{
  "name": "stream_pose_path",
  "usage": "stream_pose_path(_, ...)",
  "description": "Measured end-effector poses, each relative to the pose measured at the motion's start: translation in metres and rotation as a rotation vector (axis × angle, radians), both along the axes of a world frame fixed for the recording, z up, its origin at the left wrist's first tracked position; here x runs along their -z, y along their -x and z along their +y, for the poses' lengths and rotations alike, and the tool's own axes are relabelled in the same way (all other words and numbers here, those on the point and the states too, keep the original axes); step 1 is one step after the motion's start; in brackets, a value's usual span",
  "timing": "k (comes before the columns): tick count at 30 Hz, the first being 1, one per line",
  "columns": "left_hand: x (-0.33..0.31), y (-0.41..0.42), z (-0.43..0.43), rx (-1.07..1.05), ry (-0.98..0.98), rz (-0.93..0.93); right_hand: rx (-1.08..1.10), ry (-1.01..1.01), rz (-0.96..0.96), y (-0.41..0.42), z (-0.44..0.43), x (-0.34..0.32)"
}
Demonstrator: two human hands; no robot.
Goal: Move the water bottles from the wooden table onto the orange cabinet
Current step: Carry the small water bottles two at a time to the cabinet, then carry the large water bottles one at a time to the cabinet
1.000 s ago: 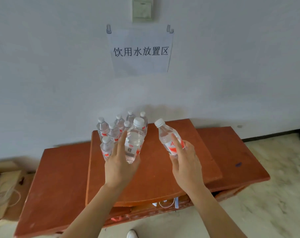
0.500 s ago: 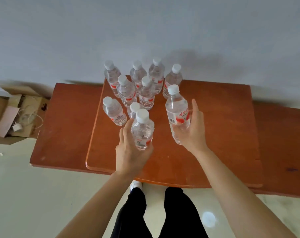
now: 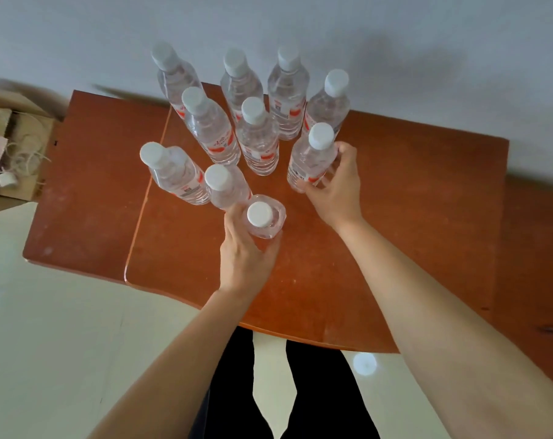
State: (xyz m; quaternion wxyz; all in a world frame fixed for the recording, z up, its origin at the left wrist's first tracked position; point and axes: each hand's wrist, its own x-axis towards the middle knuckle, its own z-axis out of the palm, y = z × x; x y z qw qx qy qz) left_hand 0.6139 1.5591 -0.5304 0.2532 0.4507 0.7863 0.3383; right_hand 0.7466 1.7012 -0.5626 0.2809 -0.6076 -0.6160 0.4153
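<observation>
Several clear water bottles with white caps and red labels stand upright in a cluster on the orange cabinet top, near the wall. My left hand is wrapped around the nearest bottle, seen from above, at the front of the cluster. My right hand grips another upright bottle at the cluster's right side. Both bottles look set down on the top, though their bases are hidden by my fingers.
A lower orange panel sticks out to the left and another to the right. A cardboard box with cords sits on the pale floor at far left. My dark-trousered legs stand before the cabinet's front edge.
Both hands have lowered their bottles to the cabinet top beside the cluster. My head has tipped further down and closer, so the wall sign has left the view.
</observation>
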Motion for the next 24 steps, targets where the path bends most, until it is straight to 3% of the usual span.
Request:
stream_pose_path(9, -0.023, 0.002, 0.008, 0.111, 0.172, 0.117, -0.160, 0.054, -0.264, -0.020, -0.016, -0.044)
stream_pose_path(15, -0.095, 0.023, -0.007, 0.164, 0.126, 0.328, -0.213, -0.349, -0.363, -0.034, -0.024, -0.127)
stream_pose_path(19, -0.177, 0.065, -0.017, -0.001, 0.003, 0.578, -0.246, -0.584, -0.325, 0.008, -0.009, -0.192)
stream_pose_path(24, -0.294, 0.142, -0.100, -0.402, -0.040, 0.860, -0.519, -0.835, -0.178, 0.117, -0.046, -0.280)
